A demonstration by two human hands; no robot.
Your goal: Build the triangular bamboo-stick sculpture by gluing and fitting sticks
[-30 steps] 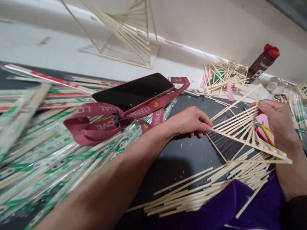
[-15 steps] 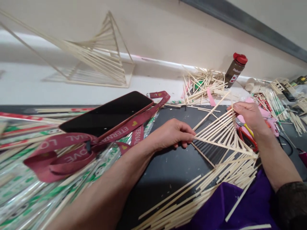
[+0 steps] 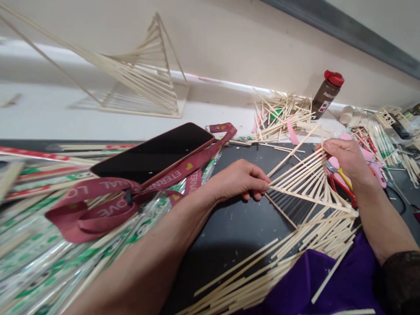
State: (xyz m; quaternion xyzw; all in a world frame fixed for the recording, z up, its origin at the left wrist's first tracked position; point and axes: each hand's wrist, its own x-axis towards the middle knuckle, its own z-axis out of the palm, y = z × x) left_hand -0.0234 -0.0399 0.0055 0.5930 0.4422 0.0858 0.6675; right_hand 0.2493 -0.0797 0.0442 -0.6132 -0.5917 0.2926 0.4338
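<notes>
A fan-like frame of thin wooden sticks [image 3: 303, 180] stands over the dark table, between my two hands. My left hand [image 3: 249, 180] is closed, thumb and fingers pinching the frame's left corner. At its upper right corner, my right hand [image 3: 343, 154] pinches the stick ends between thumb and fingers. Many loose wooden sticks [image 3: 236, 284] lie on the table below the frame. Behind my right wrist are red-handled pliers [image 3: 341, 191], partly hidden.
A black phone [image 3: 154, 153] with a red lanyard [image 3: 108, 192] rests on packaged sticks [image 3: 49, 258] at left. A larger stick model [image 3: 141, 83] stands by the wall. Further back are a stick heap [image 3: 285, 111] and a bottle [image 3: 328, 94]. Purple cloth [image 3: 328, 280] lies in front.
The whole view has shifted slightly, so things appear a little further right. Both hands keep their pinch on the stick frame, with no clear change in it.
</notes>
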